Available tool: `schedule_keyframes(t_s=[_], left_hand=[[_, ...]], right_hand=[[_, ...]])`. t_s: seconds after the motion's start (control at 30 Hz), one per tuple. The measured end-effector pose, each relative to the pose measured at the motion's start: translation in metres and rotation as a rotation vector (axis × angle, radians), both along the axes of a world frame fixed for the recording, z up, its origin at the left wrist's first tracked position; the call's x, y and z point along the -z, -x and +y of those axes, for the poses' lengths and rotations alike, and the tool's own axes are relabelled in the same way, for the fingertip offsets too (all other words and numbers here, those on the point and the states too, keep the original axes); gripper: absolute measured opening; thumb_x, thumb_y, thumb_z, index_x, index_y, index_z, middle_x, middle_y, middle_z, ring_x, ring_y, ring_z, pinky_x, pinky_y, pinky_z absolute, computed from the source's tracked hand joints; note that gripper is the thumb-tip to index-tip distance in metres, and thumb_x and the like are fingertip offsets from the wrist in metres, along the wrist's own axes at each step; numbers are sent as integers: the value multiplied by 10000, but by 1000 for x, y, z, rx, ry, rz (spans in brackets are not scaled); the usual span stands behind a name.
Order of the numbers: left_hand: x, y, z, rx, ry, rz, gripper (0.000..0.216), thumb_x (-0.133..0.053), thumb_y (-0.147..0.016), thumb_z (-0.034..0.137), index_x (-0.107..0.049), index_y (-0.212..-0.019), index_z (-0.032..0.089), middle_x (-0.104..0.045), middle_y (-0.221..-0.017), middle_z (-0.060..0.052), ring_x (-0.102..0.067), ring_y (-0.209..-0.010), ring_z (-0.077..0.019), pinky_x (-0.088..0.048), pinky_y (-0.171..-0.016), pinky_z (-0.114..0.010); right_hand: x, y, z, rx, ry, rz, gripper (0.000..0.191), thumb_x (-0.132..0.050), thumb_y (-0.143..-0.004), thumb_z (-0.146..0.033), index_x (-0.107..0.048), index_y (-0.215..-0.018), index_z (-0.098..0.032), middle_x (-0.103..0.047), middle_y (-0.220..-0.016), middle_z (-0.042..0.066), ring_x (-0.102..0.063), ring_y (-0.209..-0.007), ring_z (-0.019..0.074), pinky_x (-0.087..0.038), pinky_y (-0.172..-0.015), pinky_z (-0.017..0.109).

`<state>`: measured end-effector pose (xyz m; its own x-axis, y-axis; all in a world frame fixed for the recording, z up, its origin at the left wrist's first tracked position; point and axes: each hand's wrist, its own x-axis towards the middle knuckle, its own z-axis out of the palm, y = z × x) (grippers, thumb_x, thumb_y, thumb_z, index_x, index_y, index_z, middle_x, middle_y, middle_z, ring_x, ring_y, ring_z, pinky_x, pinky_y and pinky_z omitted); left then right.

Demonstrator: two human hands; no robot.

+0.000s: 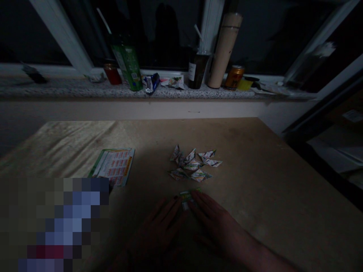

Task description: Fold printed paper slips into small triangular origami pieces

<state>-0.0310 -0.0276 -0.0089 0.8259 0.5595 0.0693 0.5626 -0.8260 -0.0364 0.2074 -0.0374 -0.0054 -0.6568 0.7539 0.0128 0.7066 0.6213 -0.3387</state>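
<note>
"Starting and ending with the head view: which containers show?"

"On the speckled sill (164,91) ahead of you, left to right: a red jar (112,74), a tall green container (129,66) with a white straw, a dark cup (196,71) with a white label and its own straw, a tall beige flask (225,51), an orange can (234,78) and, just beside it, something yellow (245,84)."

"What is in them?"

"The dark cup looks dark inside; you cannot tell more in this light. A blue and silver wrapper (152,84) lies between the green container and the cup."

"And the hands?"

"Your left hand (163,215) and right hand (211,213) lie flat, fingers stretched out, neither closed around anything. Their fingertips rest at a small green paper piece (185,196) on the table (255,162), right in front of you. Just beyond it sit folded paper shapes (200,175); a printed sheet (117,164) lies to your left."

"The surface and the room?"

"The table is brown, wrinkled and shiny at its far left. Behind the sill, your window (167,37) is dark, and the whole room is dim."
</note>
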Motion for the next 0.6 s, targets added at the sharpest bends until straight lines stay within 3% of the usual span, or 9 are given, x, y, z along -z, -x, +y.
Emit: schedule_keyframes(t_s=[0.27,0.47,0.6], left_hand=[[9,-2,-3,-35,-35,-48,690,-446,-835,535,-301,-1396,162,-341,-1433,-130,-208,-1332,-289,-63,-1074,-463],[3,1,-9,-31,-70,-87,535,-408,-890,380,-368,-1359,126,-414,-1398,-74,-275,-1309,-240,-14,-1106,-410],[12,4,-7,12,-24,-107,602,-380,-895,412,-262,-1409,120,-407,-1401,-90,-302,-1301,-241,-76,-1105,-402]], right_hand=[[0,0,2,0,-2,14,752,-594,-763,-228,-239,-1419,-131,-207,-1485,125,-165,-1359,270,-263,-1083,439],[-1,0,1,4,4,21,754,-600,-767,-228,-233,-1422,-152,-218,-1482,122,-189,-1353,268,-271,-1079,434],[0,0,1,1,7,10,763,-605,-766,-229,-226,-1424,-155,-212,-1483,128,-183,-1354,271,-266,-1079,440]])
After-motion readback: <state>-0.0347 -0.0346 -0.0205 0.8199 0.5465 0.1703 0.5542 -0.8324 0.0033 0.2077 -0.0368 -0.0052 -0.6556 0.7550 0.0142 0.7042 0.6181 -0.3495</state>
